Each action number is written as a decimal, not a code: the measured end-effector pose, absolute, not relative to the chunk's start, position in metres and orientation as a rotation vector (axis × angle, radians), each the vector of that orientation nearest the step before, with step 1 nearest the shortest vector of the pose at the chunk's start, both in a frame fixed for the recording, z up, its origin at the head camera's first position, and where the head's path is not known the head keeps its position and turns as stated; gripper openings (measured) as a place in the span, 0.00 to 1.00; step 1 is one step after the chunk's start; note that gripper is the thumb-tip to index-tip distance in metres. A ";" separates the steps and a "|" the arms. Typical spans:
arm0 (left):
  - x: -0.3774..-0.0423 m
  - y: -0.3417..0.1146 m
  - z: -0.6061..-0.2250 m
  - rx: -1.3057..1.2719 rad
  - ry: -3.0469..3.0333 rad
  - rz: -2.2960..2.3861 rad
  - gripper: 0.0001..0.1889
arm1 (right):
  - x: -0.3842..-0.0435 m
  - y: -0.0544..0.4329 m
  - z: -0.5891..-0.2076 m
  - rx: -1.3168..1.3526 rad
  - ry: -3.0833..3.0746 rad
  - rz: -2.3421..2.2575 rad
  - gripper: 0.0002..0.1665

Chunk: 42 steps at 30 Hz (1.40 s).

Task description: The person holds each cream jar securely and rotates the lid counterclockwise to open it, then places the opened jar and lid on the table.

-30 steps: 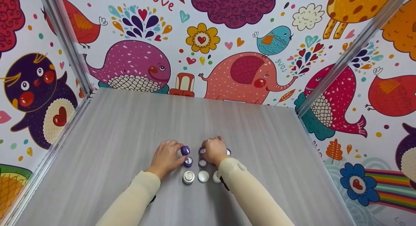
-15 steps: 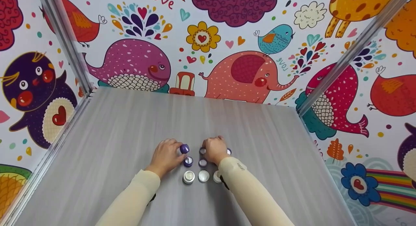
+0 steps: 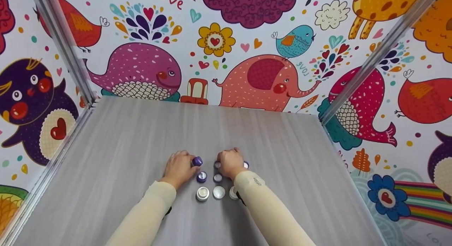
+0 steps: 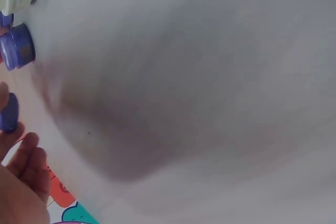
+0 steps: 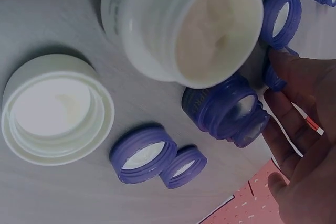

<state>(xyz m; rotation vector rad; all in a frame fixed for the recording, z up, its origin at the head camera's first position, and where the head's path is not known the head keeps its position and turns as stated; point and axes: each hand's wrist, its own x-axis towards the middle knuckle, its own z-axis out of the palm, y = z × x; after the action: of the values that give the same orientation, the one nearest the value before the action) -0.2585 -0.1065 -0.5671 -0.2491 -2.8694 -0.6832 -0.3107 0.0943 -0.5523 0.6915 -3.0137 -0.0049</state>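
Note:
Between thumb and fingers, my left hand (image 3: 179, 168) holds a small purple jar (image 3: 197, 161), tilted, just above the table or on it; I cannot tell which. In the left wrist view this jar (image 4: 9, 113) shows only in part at the left edge. My right hand (image 3: 230, 163) pinches a purple lid (image 5: 275, 74), partly covered by the thumb. Nearer to me stand another purple jar (image 3: 201, 176) and a purple lid (image 3: 218, 177). An open white jar (image 3: 202, 193) and a white lid (image 3: 219, 192) lie closest to me.
Under the right forearm, a white jar (image 5: 126, 30) with cream in it stands open, partly hidden from the head view. Beside it are a white lid (image 5: 58, 108), open purple jars (image 5: 215, 108) and purple lids (image 5: 144, 156). Patterned walls (image 3: 141, 69) enclose the grey table (image 3: 141, 126).
My left hand has drawn slightly left with the purple jar, whose pale opening shows less now. The right hand stays at its lid. The head view has shifted a little.

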 end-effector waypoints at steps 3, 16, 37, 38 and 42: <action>-0.262 -0.104 -0.569 -0.243 -2.907 -0.662 0.17 | -0.310 0.095 -0.553 0.679 -3.025 0.010 0.05; -0.270 -0.098 -0.572 -0.254 -3.007 -0.651 0.21 | -0.307 0.094 -0.549 0.688 -3.025 0.014 0.06; -0.274 -0.096 -0.576 -0.322 -3.046 -0.597 0.25 | -0.308 0.095 -0.550 0.668 -3.036 -0.012 0.09; -0.274 -0.095 -0.576 -0.321 -3.050 -0.596 0.25 | -0.308 0.095 -0.550 0.669 -3.036 -0.015 0.09; -0.274 -0.095 -0.576 -0.327 -3.061 -0.585 0.25 | -0.310 0.095 -0.552 0.677 -3.028 -0.007 0.08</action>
<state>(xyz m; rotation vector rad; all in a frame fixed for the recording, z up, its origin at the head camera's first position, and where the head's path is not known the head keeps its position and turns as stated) -0.2742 -0.0953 -0.5759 -0.3270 -3.0606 -0.5847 -0.3096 0.0950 -0.5522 0.6769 -3.0283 -0.0067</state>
